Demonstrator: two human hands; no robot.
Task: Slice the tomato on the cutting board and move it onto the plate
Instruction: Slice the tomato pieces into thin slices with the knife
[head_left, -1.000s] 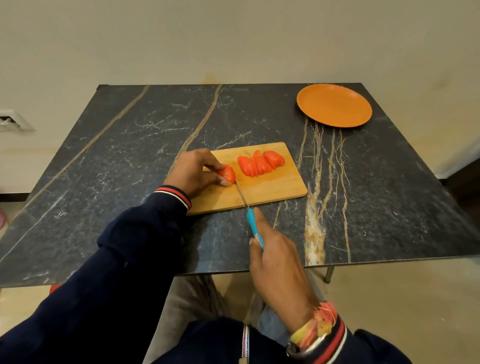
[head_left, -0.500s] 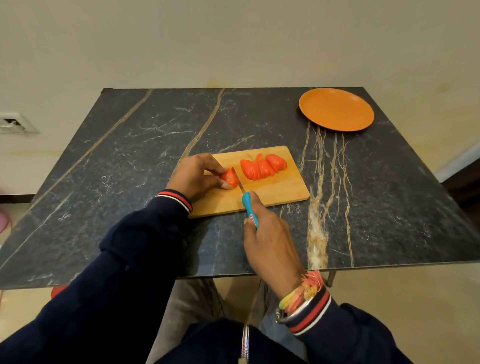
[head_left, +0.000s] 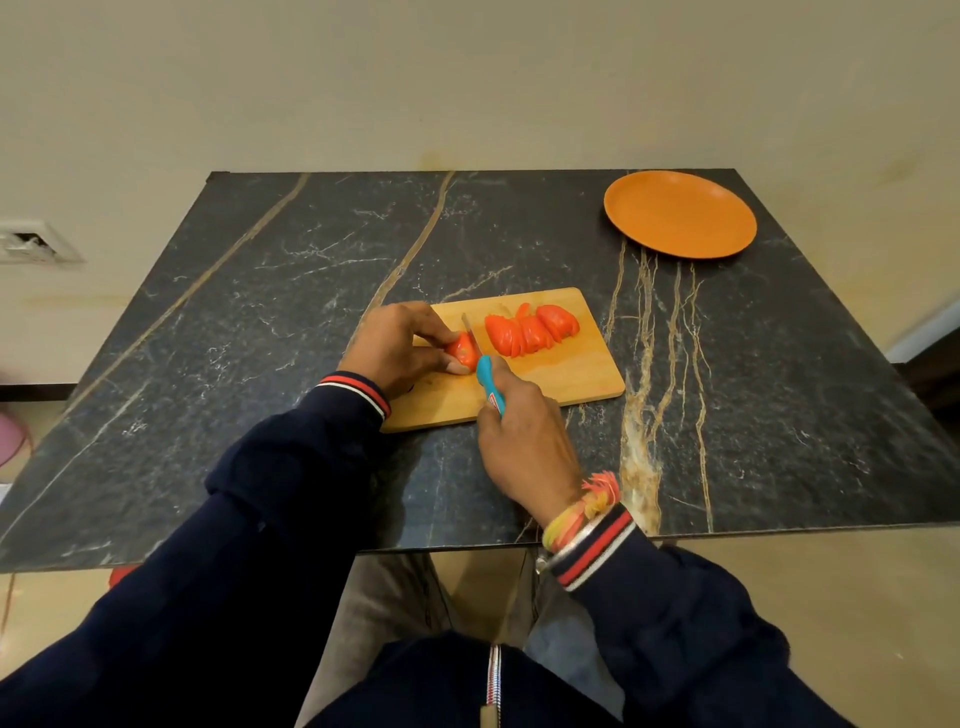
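Knife (head_left: 487, 382) pushed forward since before, right hand (head_left: 524, 441) gripping it; left hand (head_left: 395, 348) pinches tomato end (head_left: 464, 351) on cutting board (head_left: 571, 374).

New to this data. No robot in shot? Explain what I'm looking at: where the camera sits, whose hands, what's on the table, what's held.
There is no robot here: a person does the task with bare hands. There is only one view, from a wide-angle camera worn on the person's head, looking forward and down. That means the dark sleeves at the bottom are the wearer's own arms. On the dark marble table lies a wooden cutting board. The left hand pinches the uncut tomato end on the board. The right hand grips a knife by its blue handle, with the blade against that piece. To the right of the blade, a row of cut slices lies on the board. An orange plate with nothing on it sits at the table's far right corner, apart from the board.
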